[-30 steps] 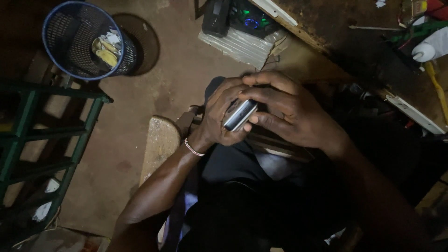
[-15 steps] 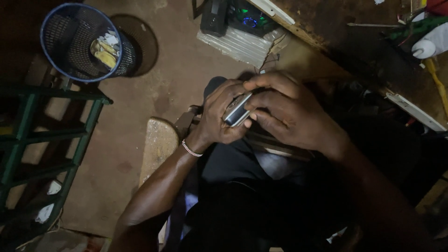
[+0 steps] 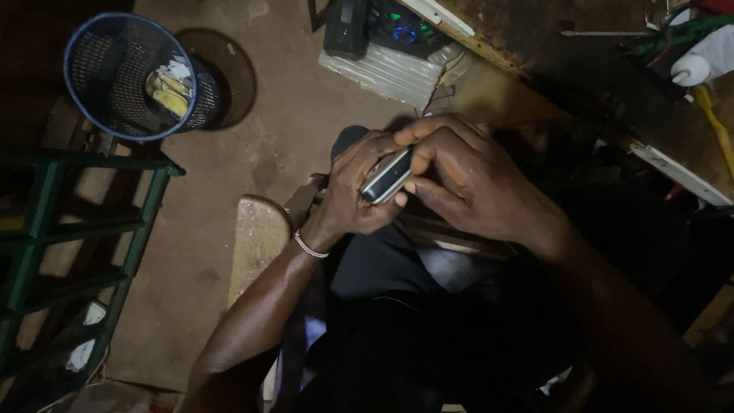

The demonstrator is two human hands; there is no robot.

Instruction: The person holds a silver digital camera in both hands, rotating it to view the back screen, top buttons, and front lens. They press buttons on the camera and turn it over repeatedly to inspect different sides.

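Holding a small dark device with a silver edge point(image 3: 387, 180) between both hands above the lap, the person sits over an earthen floor point(image 3: 290, 115). The left hand point(image 3: 353, 191) has its grip clamped around the lower end of the device, fingers curled under it; a thin bead bracelet point(image 3: 310, 247) circles that wrist. The right hand point(image 3: 466, 180) closes over the upper end from the far side, fingertips pressed on the silver edge, so its grip too is shut on the device. Most of the device is hidden by the fingers; its face and exact kind cannot be made out. Left of the hands stand a blue mesh wastebasket point(image 3: 80, 84), holding scraps of paper, and a green metal rack point(image 3: 46, 229), cut off by the picture's edge. Above, a black unit with blue and green lights point(image 3: 397, 27) rests on a pale ribbed block point(image 3: 386, 73). The worktop point(image 3: 581, 69) at upper right carries a white object point(image 3: 703, 61), partly cut off. The lap and lower right lie in deep shadow.
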